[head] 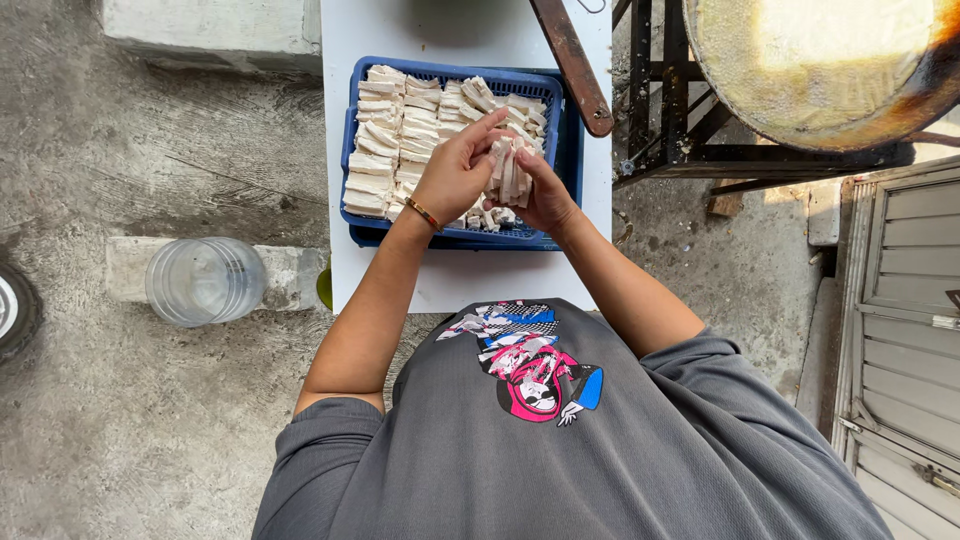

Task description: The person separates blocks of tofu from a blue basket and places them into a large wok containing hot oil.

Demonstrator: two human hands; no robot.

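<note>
**Hands hold a bundle of pale sticks above the blue basket**

Sticks of pale cut food point(511, 172), maybe tofu or cassava, stand upright between the 2 hands. The left hand point(455, 175), with a thin bracelet at the wrist, curls over the bundle from one side, and the right hand point(545, 195) supports it from the other side and below, so the sticks stay pressed together and do not fall apart. Both hands are closed on this bundle, just above the blue basket point(568, 150). The basket lies on a white table point(470, 280) and is filled with rows of the same cut pieces point(385, 150). A large metal pan point(820, 70) rests on a dark stand to the right, and a clear plastic jug point(205, 280) lies on the concrete floor at the left.
</note>
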